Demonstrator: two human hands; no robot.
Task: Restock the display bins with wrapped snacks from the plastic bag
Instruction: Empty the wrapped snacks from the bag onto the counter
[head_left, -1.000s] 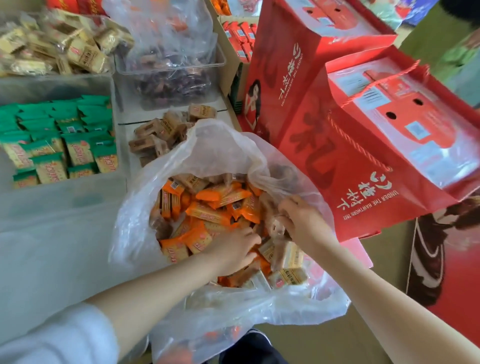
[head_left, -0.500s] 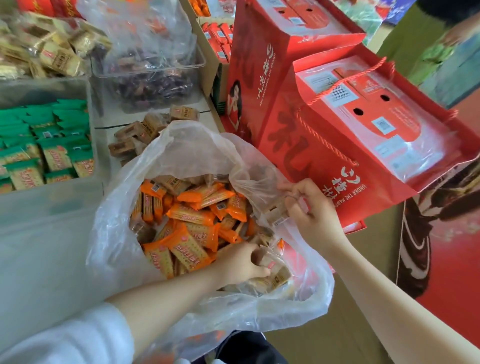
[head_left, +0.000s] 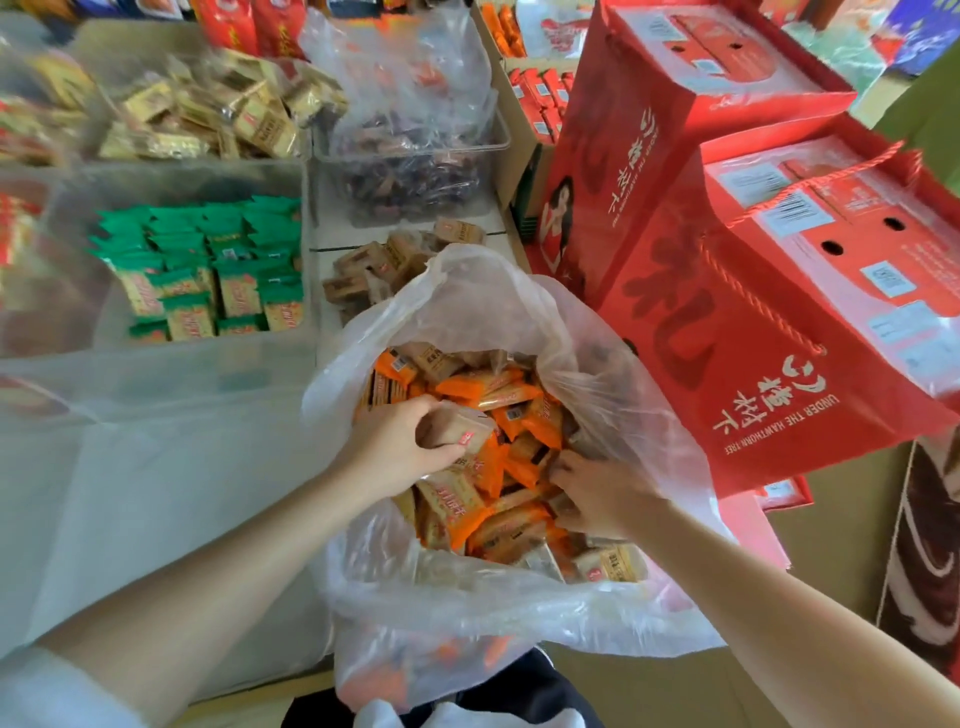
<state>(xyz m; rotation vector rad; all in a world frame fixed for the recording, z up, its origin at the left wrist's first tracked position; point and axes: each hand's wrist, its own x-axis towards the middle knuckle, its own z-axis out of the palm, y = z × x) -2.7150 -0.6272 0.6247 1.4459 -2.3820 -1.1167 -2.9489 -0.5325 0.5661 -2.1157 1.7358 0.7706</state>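
1. Left hand inside the bag, fingers curled round a beige snack, lifted just above the pile.
2. Right hand low in the bag's right side, fingers bent down among the wrappers; grip cannot be told.
3. Orange snacks and beige ones fill the bag.
4. Beyond the bag: brown snacks in a bin; green snacks in the bin to its left.
5. Red gift bags stand just right of the bag.
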